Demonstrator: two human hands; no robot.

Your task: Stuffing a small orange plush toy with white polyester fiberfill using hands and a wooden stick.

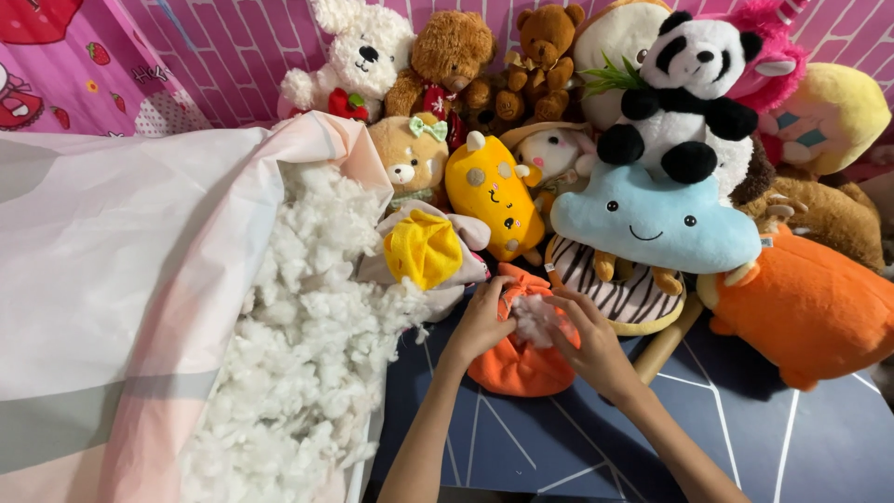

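Note:
An orange plush toy skin [521, 365] lies on the dark blue mat [745, 438] in front of me, its opening turned up with white stuffing [535, 319] showing in it. My left hand [482, 321] grips the left edge of that opening. My right hand [587, 340] holds the right edge, fingers pressing on the white stuffing. Both forearms reach in from the bottom of the view.
A big pink and white cloth bag [112, 279] at the left spills loose white fibre fill [298, 354]. Behind are several plush toys: a yellow cat [494, 196], a blue cloud [652, 224], a panda [684, 93], brown bears [447, 56], an orange plush [810, 307].

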